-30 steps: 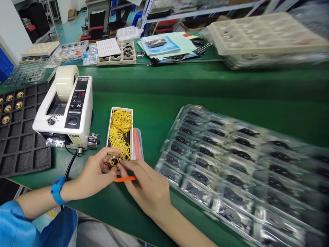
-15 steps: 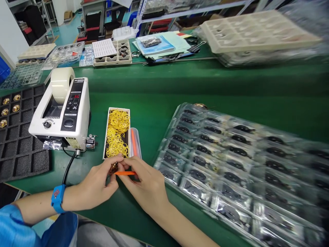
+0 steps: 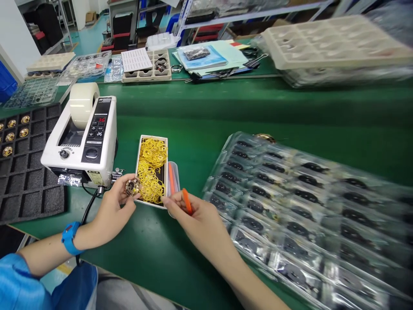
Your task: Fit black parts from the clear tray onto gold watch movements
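Pinching on both sides. Left hand [image 3: 111, 211]: fingertips closed on a small round metal part [image 3: 131, 187], held just off the near-left corner of the ring box [image 3: 154, 137], above the green mat [image 3: 200, 116]. Right hand [image 3: 201, 221]: thumb and fingers clamped on an orange stick [image 3: 186, 201], which is tilted up, with the index finger pointing left at the box's near edge. The hands are apart, with the box's near end between them.

Ring box: white rim, dark inside, full of loose yellow rings [image 3: 151, 172]. Clear tube [image 3: 176, 168] lies against the box's right side with a second orange stick [image 3: 171, 177] in it.

Left of the box: white tape dispenser [image 3: 82, 142], tape roll [image 3: 83, 100] on top, red digits lit. Its black cable [image 3: 90, 203] drops off the near edge, close to the left wrist. Blue wrist strap [image 3: 69, 238] on that wrist.

Further left: black foam tray [image 3: 29, 185], gold round parts [image 3: 9, 137] in a few far cells.

Right: big clear blister tray [image 3: 290, 241], a black part in each pocket, touching the right forearm. It's blurred toward the right edge, so I can't tell detail there.

Far side of the bench: beige compartment tray [image 3: 325, 41], papers with a blue folder [image 3: 206, 58], smaller beige tray [image 3: 146, 73] with a white sheet on it.
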{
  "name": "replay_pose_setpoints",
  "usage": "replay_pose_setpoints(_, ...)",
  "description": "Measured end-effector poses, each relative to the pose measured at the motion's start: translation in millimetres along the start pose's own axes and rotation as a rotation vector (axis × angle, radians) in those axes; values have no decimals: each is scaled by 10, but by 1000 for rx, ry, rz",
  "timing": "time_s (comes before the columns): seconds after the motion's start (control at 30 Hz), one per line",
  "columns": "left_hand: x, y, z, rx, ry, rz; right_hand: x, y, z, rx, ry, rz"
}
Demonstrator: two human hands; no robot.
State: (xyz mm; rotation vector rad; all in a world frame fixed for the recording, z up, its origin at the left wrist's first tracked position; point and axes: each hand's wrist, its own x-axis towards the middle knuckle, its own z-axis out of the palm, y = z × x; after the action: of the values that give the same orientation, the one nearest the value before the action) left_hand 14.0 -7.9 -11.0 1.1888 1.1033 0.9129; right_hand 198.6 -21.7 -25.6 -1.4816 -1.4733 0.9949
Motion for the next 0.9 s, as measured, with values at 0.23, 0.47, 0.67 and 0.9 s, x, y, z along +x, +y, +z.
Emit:
replay_pose_setpoints(0.23,16,46,-18,-87,62,3,-96,33,-87,-127,35,-112)
replay_pose_setpoints(0.47,20,38,-95,39,58,14,-184,445,-887,-752,479,-255)
replay_pose_setpoints(0.67,28,-48,-124,125,42,33,-163,847,-1862,-990,307,-114)
replay_pose_setpoints(0.9,70,-137,-136,171,39,60,168,915,-2086,-1091,247,68)
